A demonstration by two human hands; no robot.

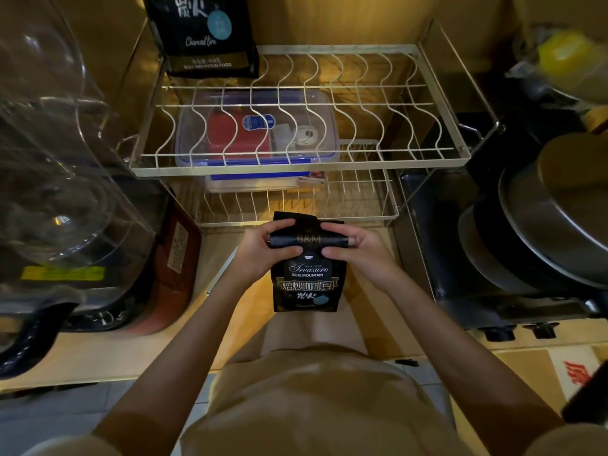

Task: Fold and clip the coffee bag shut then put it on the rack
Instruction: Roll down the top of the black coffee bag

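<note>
One head-worn wide-angle view – looking steeply down, close over the counter [230,311], facing the rack [296,166].

second bag [204,34] top cut off (frame edge)

Warm dim light on a wooden counter [227,311] (grey tiled floor [49,419] below).
</note>
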